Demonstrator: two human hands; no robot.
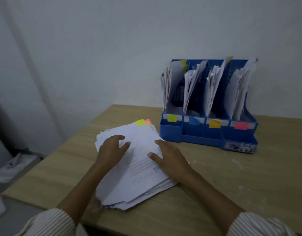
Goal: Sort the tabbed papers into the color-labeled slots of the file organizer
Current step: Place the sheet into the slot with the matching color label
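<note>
Tabletop [232,176]: light wood grain, filling the lower and middle right of the frame, set against a pale wall.
Paper stack [138,171]: loose, fanned pile of white printed sheets at centre frame, lying flat on the tabletop, just left of the organizer's front corner.
Top tab [140,122]: yellow-green sticky flag on the far edge of the uppermost sheet; pink and orange flags peek out just right of it from sheets below.
Left hand [111,150]: resting on the upper left part of the stack, fingers relaxed and spread, pressing on the top sheet, nothing grasped.
Right hand [170,160]: resting on the right edge of the stack, fingers straight, thumb laid on the top sheet, nothing grasped.
Sleeves [49,222]: striped cuffs at the lower left and lower right corners of the frame.
File organizer [209,133]: blue plastic, four upright slots, at the right of centre on the tabletop, its back close to the wall.
Slot labels: left to right, yellow-green label [172,118], blue label [194,121], orange label [215,123], pink label [241,125], on the front lip.
Slot contents: white sheets leaning in all four slots; a yellow-green flag shows at the top of the leftmost slot, a yellow one atop the third.
Left margin: blurred grey and white objects at the frame's left edge, below tabletop level; cannot tell what they are.
</note>
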